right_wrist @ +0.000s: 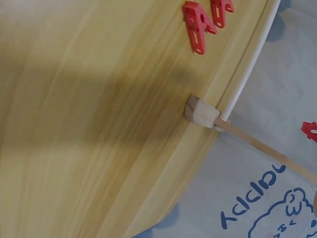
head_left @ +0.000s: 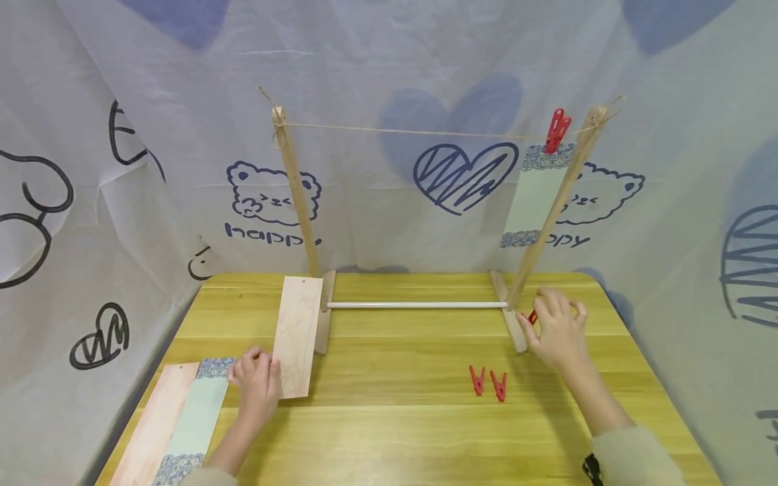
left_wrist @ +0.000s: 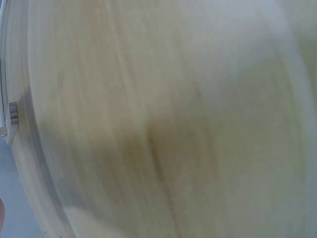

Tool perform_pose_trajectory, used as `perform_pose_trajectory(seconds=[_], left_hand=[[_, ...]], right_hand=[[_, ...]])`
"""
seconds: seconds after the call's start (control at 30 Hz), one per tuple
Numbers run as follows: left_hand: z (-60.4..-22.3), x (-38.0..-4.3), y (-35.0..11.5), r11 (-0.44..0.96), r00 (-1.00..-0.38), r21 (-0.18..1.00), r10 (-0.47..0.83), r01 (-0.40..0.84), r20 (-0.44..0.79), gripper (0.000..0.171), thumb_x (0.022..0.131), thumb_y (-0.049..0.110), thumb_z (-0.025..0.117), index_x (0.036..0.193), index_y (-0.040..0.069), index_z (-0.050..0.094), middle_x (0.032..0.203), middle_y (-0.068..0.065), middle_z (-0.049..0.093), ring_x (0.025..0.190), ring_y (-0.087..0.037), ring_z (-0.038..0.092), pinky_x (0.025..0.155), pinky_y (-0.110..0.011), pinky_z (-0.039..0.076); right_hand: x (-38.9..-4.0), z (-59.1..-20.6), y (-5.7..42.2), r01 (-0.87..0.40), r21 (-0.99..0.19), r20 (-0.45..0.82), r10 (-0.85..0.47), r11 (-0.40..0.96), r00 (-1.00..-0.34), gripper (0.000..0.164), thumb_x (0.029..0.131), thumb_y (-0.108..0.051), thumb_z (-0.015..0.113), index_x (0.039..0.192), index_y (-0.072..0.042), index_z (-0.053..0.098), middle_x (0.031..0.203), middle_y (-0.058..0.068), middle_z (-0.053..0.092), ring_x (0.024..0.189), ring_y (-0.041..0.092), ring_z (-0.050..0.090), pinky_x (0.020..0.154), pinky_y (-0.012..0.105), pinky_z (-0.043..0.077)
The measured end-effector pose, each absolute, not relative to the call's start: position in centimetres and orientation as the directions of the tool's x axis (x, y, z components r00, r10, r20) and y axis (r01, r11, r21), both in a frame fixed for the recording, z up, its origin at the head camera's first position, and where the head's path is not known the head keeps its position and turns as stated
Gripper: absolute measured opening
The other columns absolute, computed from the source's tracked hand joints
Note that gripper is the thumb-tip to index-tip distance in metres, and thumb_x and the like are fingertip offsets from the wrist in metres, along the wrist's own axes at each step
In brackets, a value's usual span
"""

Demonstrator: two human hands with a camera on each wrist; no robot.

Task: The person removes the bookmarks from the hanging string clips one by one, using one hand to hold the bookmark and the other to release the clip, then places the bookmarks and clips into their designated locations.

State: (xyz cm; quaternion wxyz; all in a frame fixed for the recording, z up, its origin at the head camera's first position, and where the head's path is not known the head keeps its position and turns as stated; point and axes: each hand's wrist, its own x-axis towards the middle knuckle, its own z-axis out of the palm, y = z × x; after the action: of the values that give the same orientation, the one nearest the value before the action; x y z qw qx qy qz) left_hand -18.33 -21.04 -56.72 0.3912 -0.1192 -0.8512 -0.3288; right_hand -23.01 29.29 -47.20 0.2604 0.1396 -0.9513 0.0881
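My left hand [head_left: 255, 383] grips the lower left edge of a pale wood-coloured card strip [head_left: 296, 337] with a small hole at its top, held up in front of the rack's left foot. My right hand [head_left: 556, 331] pinches a red clothespin [head_left: 533, 316] beside the rack's right foot [head_left: 515, 331]; the fingers hide part of it. Left of my left hand lie a pale green strip with blue patterned ends [head_left: 197, 412] and another wood-coloured strip [head_left: 158, 425]. Two loose red clothespins, one nearer the middle [head_left: 477, 381] and one to its right [head_left: 499, 387], lie on the table.
A wooden rack has a left post [head_left: 298, 189], a right post [head_left: 556, 209], a string [head_left: 395, 131] between their tops and a white bar [head_left: 416, 305] low down. Red clothespins [head_left: 556, 131] hold a green patterned strip [head_left: 535, 199] near the string's right end. Printed cloth surrounds the table [head_left: 395, 439].
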Motion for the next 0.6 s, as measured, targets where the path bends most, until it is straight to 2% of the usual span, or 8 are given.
perform_pose_trajectory(seconds=[0.37,0.6], left_hand=[[-57.4,-16.8,-21.9,0.757,-0.71,0.508,-0.082,0.412,0.699,0.038,0.1,0.03,0.033,0.076,0.003,0.045,0.101,-0.025,0.035,0.089,-0.043,0.03,0.081,-0.057,0.007],[-57.6,-16.1,-22.3,0.76,-0.696,0.499,-0.086,0.417,0.712,0.038,0.1,0.029,0.034,0.076,0.002,0.046,0.102,-0.025,0.036,0.088,-0.043,0.03,0.079,-0.06,0.008]], right_hand=[[-22.1,-48.5,29.3,-0.315,-0.105,0.493,-0.226,0.943,-0.84,0.03,0.083,-0.028,0.06,0.093,0.0,0.052,0.119,0.02,0.045,0.112,0.036,0.038,0.089,0.058,0.019],[-21.8,-49.2,29.1,-0.312,-0.112,0.477,-0.225,0.943,-0.85,0.031,0.083,-0.028,0.062,0.094,0.0,0.052,0.119,0.019,0.045,0.112,0.036,0.038,0.09,0.058,0.019]])
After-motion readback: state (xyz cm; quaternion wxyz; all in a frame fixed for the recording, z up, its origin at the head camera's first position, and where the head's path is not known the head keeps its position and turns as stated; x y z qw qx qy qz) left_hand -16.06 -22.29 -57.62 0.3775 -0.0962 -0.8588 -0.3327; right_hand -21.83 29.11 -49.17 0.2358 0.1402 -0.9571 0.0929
